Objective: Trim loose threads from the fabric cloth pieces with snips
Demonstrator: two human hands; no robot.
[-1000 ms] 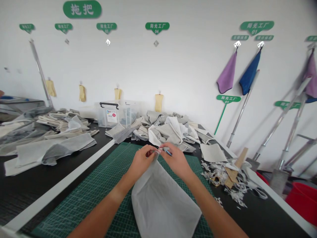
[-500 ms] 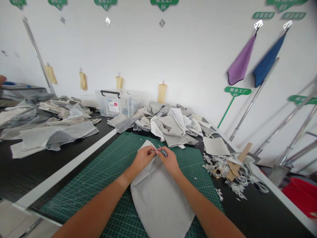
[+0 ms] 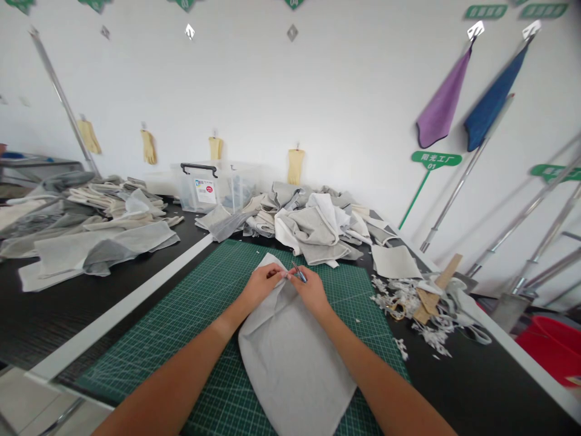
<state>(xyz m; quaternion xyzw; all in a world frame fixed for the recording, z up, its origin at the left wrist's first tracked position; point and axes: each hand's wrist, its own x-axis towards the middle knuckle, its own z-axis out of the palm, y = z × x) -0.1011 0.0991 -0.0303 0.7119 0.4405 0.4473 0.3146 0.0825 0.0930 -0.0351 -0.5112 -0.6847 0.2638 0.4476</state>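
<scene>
A piece of light grey cloth lies over the green cutting mat, its upper part raised into a fold. My left hand is closed, pinching that fold between thumb and fingers. Close beside it, my right hand is closed around a small, pointed, blue and metal tool, perhaps thread snips or a seam ripper. The tool's tip points up and to the left. The right fingertips also meet the cloth at the fold. Exactly what lies between the fingertips is too small to make out.
Behind the mat is a heap of grey and white cloths, beside a clear plastic box. More cloths are piled at left. Thread scraps and a wooden piece lie at right. A red bucket stands beyond the table edge.
The view has shifted slightly. Both hands stay at the same fold, and the tool in my right hand has tilted a little.
</scene>
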